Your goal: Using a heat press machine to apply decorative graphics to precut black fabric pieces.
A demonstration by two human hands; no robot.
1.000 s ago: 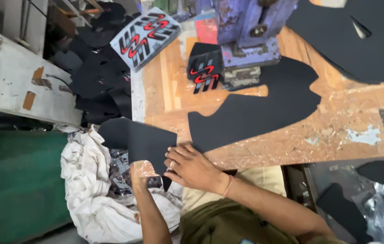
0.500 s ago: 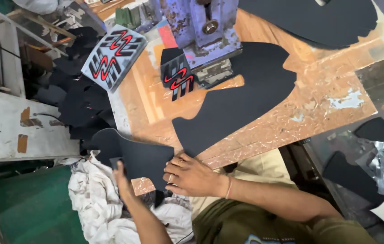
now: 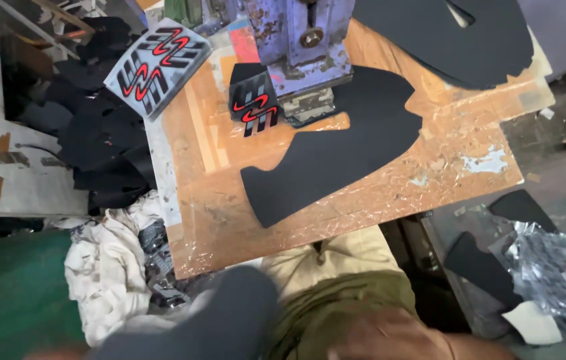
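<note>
One blurred hand shows at the bottom edge, the right one; how far its fingers are open cannot be told. Just left of it lies a blurred dark grey sheet piece, low over the lap; whether a hand grips it cannot be told. Beyond, on the worn wooden bench, lies one large black cut-out sheet, with one purple press machine and two red-striped panels behind.
</note>
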